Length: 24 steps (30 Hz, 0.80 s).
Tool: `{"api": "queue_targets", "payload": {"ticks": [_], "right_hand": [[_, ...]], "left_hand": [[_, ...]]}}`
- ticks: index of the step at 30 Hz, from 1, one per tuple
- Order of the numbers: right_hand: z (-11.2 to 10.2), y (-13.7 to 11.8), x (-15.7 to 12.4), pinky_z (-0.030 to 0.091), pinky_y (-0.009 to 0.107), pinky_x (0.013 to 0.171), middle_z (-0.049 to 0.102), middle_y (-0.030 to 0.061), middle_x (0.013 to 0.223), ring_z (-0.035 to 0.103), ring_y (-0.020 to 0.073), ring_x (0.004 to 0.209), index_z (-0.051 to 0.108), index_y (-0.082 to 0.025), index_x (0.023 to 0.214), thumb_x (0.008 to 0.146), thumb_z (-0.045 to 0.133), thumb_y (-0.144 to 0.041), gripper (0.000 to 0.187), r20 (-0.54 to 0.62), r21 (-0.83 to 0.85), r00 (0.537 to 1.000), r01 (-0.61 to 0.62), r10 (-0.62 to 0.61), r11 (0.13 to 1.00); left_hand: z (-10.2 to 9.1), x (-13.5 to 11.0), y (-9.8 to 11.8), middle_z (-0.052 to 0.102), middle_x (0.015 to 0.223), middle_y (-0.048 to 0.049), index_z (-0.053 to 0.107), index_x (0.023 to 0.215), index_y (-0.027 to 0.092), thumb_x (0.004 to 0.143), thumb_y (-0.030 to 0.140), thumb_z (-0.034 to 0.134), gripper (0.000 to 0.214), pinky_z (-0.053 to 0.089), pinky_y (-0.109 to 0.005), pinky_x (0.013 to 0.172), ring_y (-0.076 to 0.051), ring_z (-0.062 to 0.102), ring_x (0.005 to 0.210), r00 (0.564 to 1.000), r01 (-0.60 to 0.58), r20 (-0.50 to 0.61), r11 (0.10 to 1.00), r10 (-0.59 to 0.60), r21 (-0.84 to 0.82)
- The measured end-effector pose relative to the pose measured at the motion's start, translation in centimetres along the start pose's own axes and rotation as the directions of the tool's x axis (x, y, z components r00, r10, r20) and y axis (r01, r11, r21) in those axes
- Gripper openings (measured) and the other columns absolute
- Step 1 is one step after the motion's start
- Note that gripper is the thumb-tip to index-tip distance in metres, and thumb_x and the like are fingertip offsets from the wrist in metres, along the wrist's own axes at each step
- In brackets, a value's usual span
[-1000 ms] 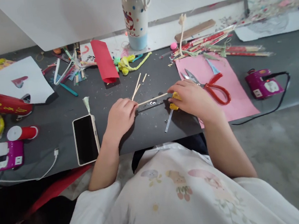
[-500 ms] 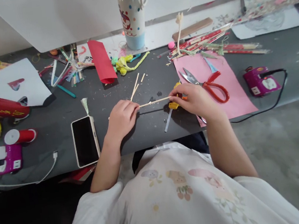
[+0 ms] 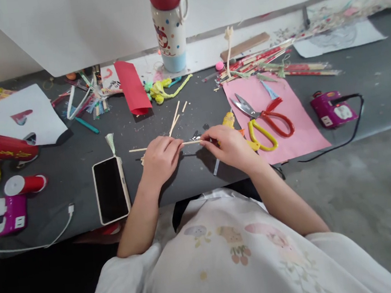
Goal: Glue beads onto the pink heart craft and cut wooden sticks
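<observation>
A thin wooden stick [image 3: 191,142] lies level between my two hands, just above the grey table. My left hand [image 3: 162,157] is closed on it in a pinch, and the stick's far end pokes out to the left. The fingertips of my right hand [image 3: 229,146] pinch its right end. Under and behind the right hand is a yellow glue gun [image 3: 228,119], partly hidden, with a clear glue stick [image 3: 216,166] jutting toward me. Small shiny blobs [image 3: 197,136] dot the table behind the stick. Several loose cut sticks [image 3: 174,119] lie further back.
Red-handled scissors [image 3: 278,122] and a yellow handle [image 3: 265,139] rest on pink paper [image 3: 301,140] at right. A phone [image 3: 111,190] lies left of my left hand. A bottle [image 3: 171,40] stands at the back. A purple power adapter [image 3: 333,109] trails a black cable.
My right hand has moved left, closer to my left hand. The stick now sticks out past the left hand, and the yellow handle shows at right.
</observation>
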State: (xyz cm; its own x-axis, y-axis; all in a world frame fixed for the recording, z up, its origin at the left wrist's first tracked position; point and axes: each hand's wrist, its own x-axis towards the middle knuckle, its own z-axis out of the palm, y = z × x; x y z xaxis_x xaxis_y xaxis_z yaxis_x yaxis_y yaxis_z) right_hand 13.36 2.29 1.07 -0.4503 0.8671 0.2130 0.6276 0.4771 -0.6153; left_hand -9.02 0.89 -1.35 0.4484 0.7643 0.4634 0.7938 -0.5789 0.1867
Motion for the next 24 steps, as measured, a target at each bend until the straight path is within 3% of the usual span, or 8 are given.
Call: {"api": "queue_targets", "payload": {"ticks": [2,5,9,12,15,17,24], "right_hand": [[-0.9,0.5,-0.2,0.049,0.036,0.081,0.073,0.0068,0.091,0.065,0.0220,0.089,0.068,-0.019,0.092,0.093,0.050,-0.026,0.019,0.005,-0.026,0.999,-0.032,0.032,0.999],[-3.5,2.3,-0.9,0.048,0.036,0.075,0.073,0.0066,0.091,0.066,0.0226,0.086,0.069,-0.020,0.089,0.091,0.050,-0.029,0.021,-0.081,-0.139,0.978,-0.203,0.193,0.969],[-7.4,5.4,-2.9,0.045,0.038,0.072,0.071,0.0095,0.084,0.064,0.0262,0.082,0.069,-0.019,0.083,0.082,0.057,-0.030,0.016,-0.224,-0.372,0.853,-0.522,0.471,0.768],[-8.9,7.3,-4.7,0.046,0.044,0.081,0.069,0.0163,0.096,0.062,0.0329,0.094,0.069,-0.015,0.098,0.081,0.060,-0.037,0.030,-0.253,-0.470,0.802,-0.591,0.541,0.655],[-8.8,8.4,-6.1,0.046,0.046,0.082,0.067,0.0182,0.102,0.061,0.0350,0.098,0.065,-0.014,0.110,0.080,0.062,-0.048,0.046,-0.240,-0.451,0.765,-0.633,0.598,0.629],[-8.2,8.7,-6.5,0.047,0.045,0.081,0.068,0.0161,0.101,0.061,0.0347,0.101,0.062,-0.015,0.117,0.075,0.066,-0.050,0.055,-0.203,-0.414,0.768,-0.629,0.607,0.658],[-7.1,9.3,-6.1,0.047,0.044,0.079,0.067,0.0177,0.107,0.061,0.0340,0.098,0.059,-0.015,0.120,0.077,0.062,-0.044,0.052,-0.162,-0.420,0.785,-0.603,0.598,0.678]], "left_hand": [[0.1,-0.1,-0.1,0.067,0.088,-0.0064,0.066,0.101,0.018,0.096,0.026,0.048,0.020,0.046,-0.032,0.077,-0.019,0.057,0.084,1.000,0.007,0.006,1.000,-0.007,0.001],[0.3,-0.1,-0.1,0.067,0.088,-0.0062,0.066,0.100,0.018,0.096,0.025,0.048,0.020,0.046,-0.031,0.075,-0.019,0.057,0.083,1.000,0.010,-0.005,1.000,-0.010,0.014],[0.4,-0.1,-0.1,0.067,0.086,-0.0055,0.066,0.098,0.018,0.095,0.024,0.050,0.017,0.047,-0.030,0.074,-0.018,0.057,0.082,1.000,0.008,-0.022,0.999,-0.007,0.036],[0.5,-0.1,0.0,0.067,0.086,-0.0052,0.066,0.098,0.018,0.095,0.024,0.050,0.017,0.047,-0.030,0.075,-0.018,0.057,0.083,1.000,0.020,-0.022,0.999,-0.019,0.035],[0.6,-0.2,-0.1,0.067,0.086,-0.0055,0.066,0.099,0.019,0.095,0.024,0.049,0.018,0.047,-0.031,0.075,-0.018,0.058,0.084,0.999,0.029,-0.016,0.999,-0.029,0.027],[0.6,-0.3,-0.2,0.068,0.087,-0.0060,0.066,0.100,0.019,0.095,0.024,0.049,0.019,0.048,-0.032,0.076,-0.019,0.059,0.085,0.999,0.037,-0.008,0.999,-0.037,0.017],[0.8,-0.2,0.0,0.069,0.087,-0.0059,0.067,0.099,0.019,0.094,0.024,0.050,0.018,0.049,-0.031,0.076,-0.019,0.060,0.084,1.000,0.021,-0.008,0.999,-0.021,0.031]]}}
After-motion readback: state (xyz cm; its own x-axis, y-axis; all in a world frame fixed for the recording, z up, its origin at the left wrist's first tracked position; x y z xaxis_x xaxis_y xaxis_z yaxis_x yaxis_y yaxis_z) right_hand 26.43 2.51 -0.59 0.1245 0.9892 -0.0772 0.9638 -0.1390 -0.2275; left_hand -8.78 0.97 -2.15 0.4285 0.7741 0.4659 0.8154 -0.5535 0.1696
